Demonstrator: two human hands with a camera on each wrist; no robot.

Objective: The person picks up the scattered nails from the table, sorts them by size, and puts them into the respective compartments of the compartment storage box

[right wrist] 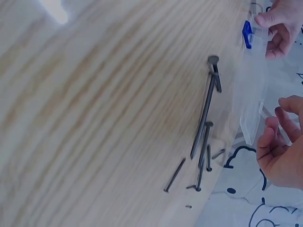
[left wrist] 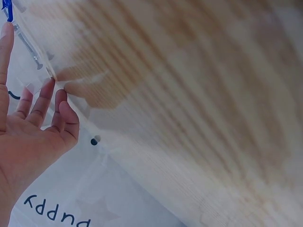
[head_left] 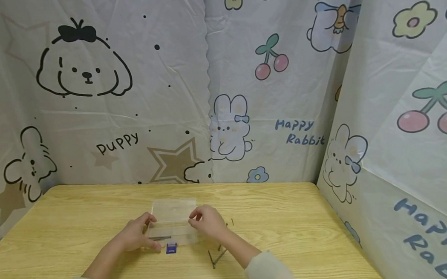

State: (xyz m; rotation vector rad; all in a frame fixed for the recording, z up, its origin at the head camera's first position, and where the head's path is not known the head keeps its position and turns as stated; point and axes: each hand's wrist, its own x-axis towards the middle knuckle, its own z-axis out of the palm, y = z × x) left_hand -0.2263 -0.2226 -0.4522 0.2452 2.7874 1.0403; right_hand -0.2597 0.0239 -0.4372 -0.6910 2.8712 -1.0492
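Observation:
A clear plastic box [head_left: 192, 235] sits on the table, its transparent lid [head_left: 174, 208] raised at the back. At the front is a blue latch [head_left: 171, 248]. Long grey nails [head_left: 160, 237] lie inside at the left. My left hand [head_left: 137, 234] holds the box's left side, thumb by the front corner and fingers toward the lid. My right hand [head_left: 209, 221] is at the lid's right edge, fingers loosely bent; in the right wrist view they appear just off the clear plastic.
Several loose nails [right wrist: 203, 116] of different lengths lie on the wooden table [head_left: 291, 237], right of the box and under my right forearm. A printed cloth [head_left: 168, 108] with cartoon figures hangs behind the table and along its right side.

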